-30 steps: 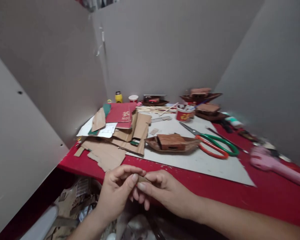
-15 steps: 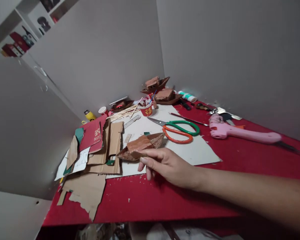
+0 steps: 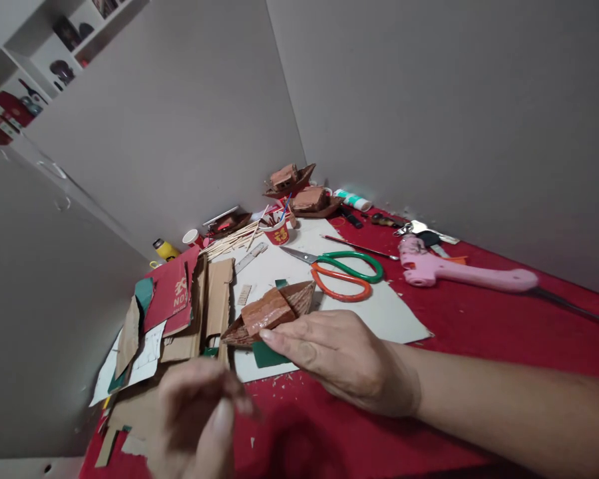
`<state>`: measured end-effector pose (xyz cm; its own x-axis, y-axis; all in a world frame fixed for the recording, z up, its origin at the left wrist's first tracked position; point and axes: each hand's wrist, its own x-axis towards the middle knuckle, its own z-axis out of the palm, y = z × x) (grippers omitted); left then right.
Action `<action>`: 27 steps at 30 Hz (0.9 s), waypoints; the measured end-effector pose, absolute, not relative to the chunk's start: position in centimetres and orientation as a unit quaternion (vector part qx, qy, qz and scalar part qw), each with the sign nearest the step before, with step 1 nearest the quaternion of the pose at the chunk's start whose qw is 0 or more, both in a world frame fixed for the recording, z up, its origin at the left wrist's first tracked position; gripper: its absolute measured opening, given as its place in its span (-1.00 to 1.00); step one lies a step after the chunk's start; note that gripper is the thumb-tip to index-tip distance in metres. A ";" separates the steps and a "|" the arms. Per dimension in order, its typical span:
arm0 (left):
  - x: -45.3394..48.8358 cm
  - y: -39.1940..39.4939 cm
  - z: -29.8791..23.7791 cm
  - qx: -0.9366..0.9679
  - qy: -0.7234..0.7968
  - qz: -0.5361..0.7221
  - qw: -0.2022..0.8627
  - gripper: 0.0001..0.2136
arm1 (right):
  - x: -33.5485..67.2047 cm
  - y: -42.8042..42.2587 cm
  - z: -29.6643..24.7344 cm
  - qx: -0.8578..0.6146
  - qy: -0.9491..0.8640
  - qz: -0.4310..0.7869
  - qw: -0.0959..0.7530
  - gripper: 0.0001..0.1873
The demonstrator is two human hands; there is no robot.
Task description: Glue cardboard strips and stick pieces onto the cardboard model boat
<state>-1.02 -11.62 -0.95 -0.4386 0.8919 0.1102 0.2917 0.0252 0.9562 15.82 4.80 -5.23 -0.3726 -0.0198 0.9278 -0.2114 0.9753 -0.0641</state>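
Note:
A small brown cardboard boat (image 3: pixel 267 313) with a glossy arched roof sits on the white sheet (image 3: pixel 399 316). My right hand (image 3: pixel 347 359) is closed on its near side, fingertips pressed to the lower edge of the roof. Under these fingers a green card piece (image 3: pixel 269 356) shows, partly covered. My left hand (image 3: pixel 199 412) hangs in the near foreground, left of the boat and apart from it. Its fingers are curled and smeared by motion, so whether they hold anything does not show. Beyond the boat lie scissors (image 3: pixel 342 273) with green and orange handles.
Cardboard scraps (image 3: pixel 219 286) and a red card box (image 3: pixel 172 293) pile up at left. A pink glue gun (image 3: pixel 464 273) lies at right on the red table (image 3: pixel 459 372). Toward the back are a red paper cup (image 3: pixel 278 233), wooden sticks (image 3: pixel 232 239) and brown model boats (image 3: pixel 314 201).
My left hand has entered at the lower left. My right hand has flattened somewhat along the boat's near side, and the green card piece now shows below it. The view has shifted slightly.

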 end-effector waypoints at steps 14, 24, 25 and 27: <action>-0.4 -5.9 -2.7 0.423 0.517 0.652 0.359 -0.72 | 15.6 3.6 -5.3 -0.008 -0.834 0.204 0.513 -0.47; -1.7 -5.7 -3.5 0.405 0.473 0.647 0.440 -0.74 | 14.4 2.9 -5.9 -0.125 -0.709 0.542 0.433 -0.77; -1.7 -5.7 -3.7 0.401 0.464 0.645 0.455 -0.74 | 14.3 2.9 -6.2 -0.123 -0.702 0.560 0.422 -0.78; -1.6 -5.6 -3.8 0.397 0.452 0.638 0.481 -0.74 | 14.2 2.8 -6.6 -0.120 -0.696 0.581 0.406 -0.79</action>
<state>-1.64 -5.63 -3.85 -0.2224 0.9723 0.0724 -0.2541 -0.1295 0.9585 14.23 2.83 -6.56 -0.6421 0.6385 0.4243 -0.3036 0.2964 -0.9055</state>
